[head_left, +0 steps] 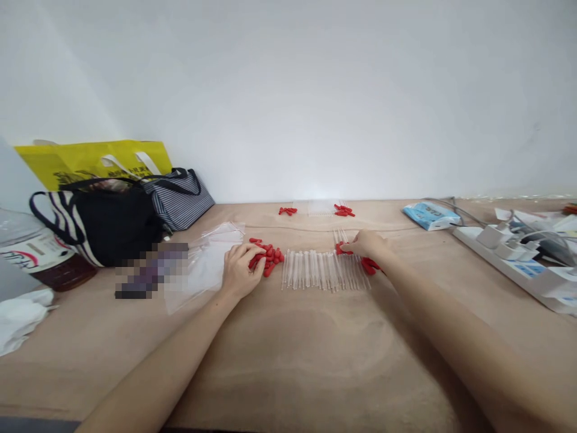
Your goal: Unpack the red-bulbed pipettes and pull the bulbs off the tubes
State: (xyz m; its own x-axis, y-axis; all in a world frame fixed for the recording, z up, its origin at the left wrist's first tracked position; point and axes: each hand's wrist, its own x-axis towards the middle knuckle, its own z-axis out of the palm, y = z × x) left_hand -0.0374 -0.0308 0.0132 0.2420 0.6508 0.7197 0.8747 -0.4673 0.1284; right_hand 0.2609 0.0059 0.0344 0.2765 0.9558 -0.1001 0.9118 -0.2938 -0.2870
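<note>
A row of thin clear tubes point(315, 270) lies side by side on the table in front of me. Left of the row is a pile of small red rubber-like bulbs point(272, 255). My left hand point(241, 269) rests at that pile, its fingers curled and closing on a red bulb at the near side. Across the far right end of the tubes, my right hand point(366, 243) pinches a red bulb point(343, 248); its fingertips partly cover it. More red bulbs point(370, 266) lie under the right wrist. A few thin tubes point(341, 234) lie just beyond the right fingertips.
Clear plastic bags point(202, 264) lie left of my left hand. Further back are two red bulb clusters point(287, 211) point(344, 210) beside a clear packet point(321, 207). Bags point(121, 222) and a bottle point(67, 270) stand left; a blue tissue pack point(430, 215) and power strip point(509, 264) lie right.
</note>
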